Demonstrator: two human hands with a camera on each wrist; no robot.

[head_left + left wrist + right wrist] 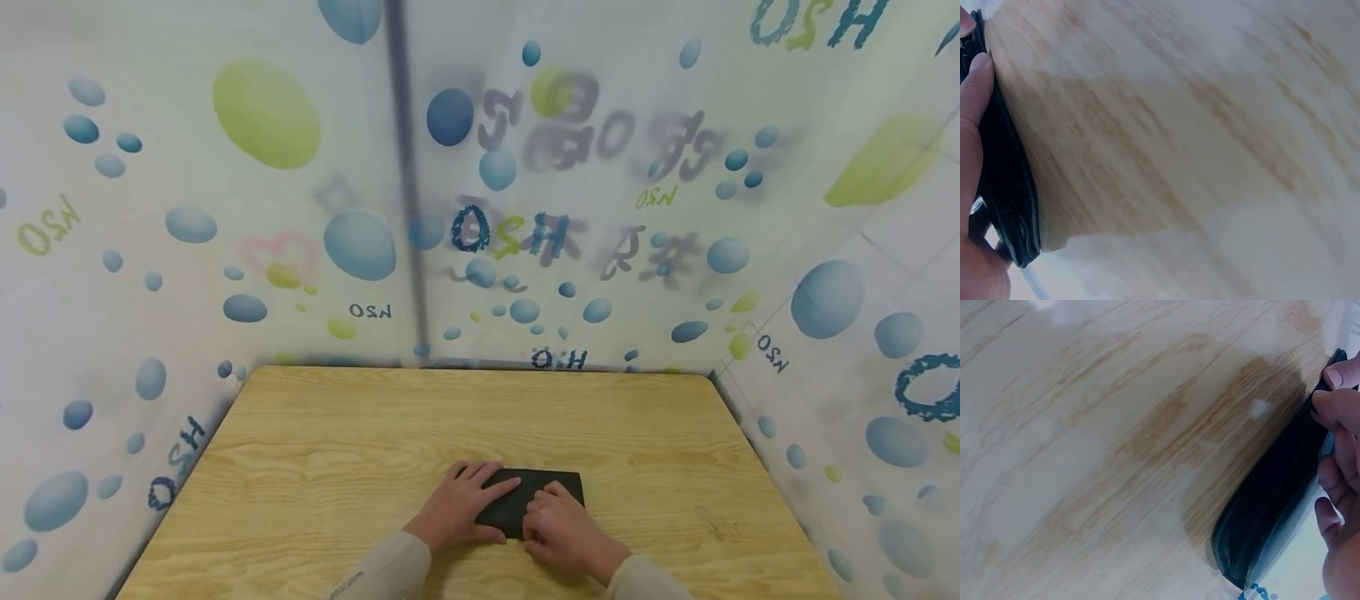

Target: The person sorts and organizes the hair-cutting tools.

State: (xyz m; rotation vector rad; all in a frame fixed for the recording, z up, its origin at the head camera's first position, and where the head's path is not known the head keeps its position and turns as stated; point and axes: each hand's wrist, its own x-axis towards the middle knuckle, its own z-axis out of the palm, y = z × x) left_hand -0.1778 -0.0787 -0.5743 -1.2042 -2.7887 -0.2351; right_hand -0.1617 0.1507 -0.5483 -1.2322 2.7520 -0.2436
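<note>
A black zippered case [517, 506] lies flat on the wooden table; part of its top is hidden by both hands. My left hand [459, 508] rests over its left end, fingers spread fairly straight across the top and thumb along the near edge. In the left wrist view, that hand [971, 144] touches the case [1007, 169], whose zip shows near the lower end. My right hand [558, 529] has curled fingers pinching at the case's near edge. In the right wrist view, this hand [1341, 462] covers the pinched spot beside the case [1266, 494]; the zip pull cannot be made out.
The wooden tabletop [337, 433] stretches around the case to a rounded far edge. Pale curtains [487, 275] with blue and green printed dots enclose the table at the back and both sides. Both forearms wear light sleeves [393, 567].
</note>
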